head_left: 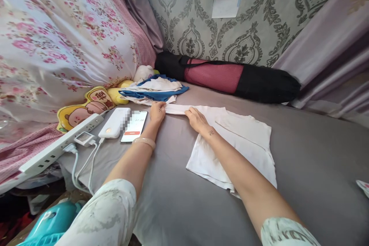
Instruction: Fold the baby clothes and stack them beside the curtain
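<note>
A white long-sleeved shirt [245,146] lies on the grey bed sheet [173,184], one side of it folded over onto the body. Its left sleeve stretches out toward a pile of clothes. My left hand [158,111] grips the cuff end of that sleeve, fingers closed. Farther along, near the shoulder, my right hand [196,118] pinches the same sleeve. My right forearm passes over the shirt and hides part of its front. Just beyond my left hand sits the pile of blue and white clothes [155,88].
Left of my left arm lie a phone [134,127], a white power bank [115,123] and a power strip [60,144] with cables. Plush toys [83,109] rest against the floral curtain [63,27]. A black and pink rolled bag [216,77] lies along the wall.
</note>
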Demonstrator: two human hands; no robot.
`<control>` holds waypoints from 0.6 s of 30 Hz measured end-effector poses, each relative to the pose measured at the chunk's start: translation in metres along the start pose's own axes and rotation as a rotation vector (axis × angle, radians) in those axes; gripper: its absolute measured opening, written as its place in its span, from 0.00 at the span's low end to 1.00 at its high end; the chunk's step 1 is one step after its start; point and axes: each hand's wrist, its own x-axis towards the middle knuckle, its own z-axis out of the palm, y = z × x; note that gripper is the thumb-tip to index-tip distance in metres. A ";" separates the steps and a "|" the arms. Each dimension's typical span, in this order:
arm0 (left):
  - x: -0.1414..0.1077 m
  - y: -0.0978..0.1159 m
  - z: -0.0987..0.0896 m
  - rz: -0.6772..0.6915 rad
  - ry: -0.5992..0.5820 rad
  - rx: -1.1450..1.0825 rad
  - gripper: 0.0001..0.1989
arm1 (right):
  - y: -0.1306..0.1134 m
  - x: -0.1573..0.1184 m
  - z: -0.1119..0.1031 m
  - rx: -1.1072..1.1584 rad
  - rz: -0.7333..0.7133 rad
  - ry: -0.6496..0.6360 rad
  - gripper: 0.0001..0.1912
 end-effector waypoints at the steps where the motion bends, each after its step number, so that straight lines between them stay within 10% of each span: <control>1: 0.001 -0.001 0.001 0.000 0.006 -0.005 0.16 | 0.001 0.000 -0.002 0.033 0.003 -0.010 0.21; 18: 0.002 -0.004 0.004 0.011 0.029 -0.007 0.15 | 0.023 0.004 0.018 0.152 0.240 -0.118 0.32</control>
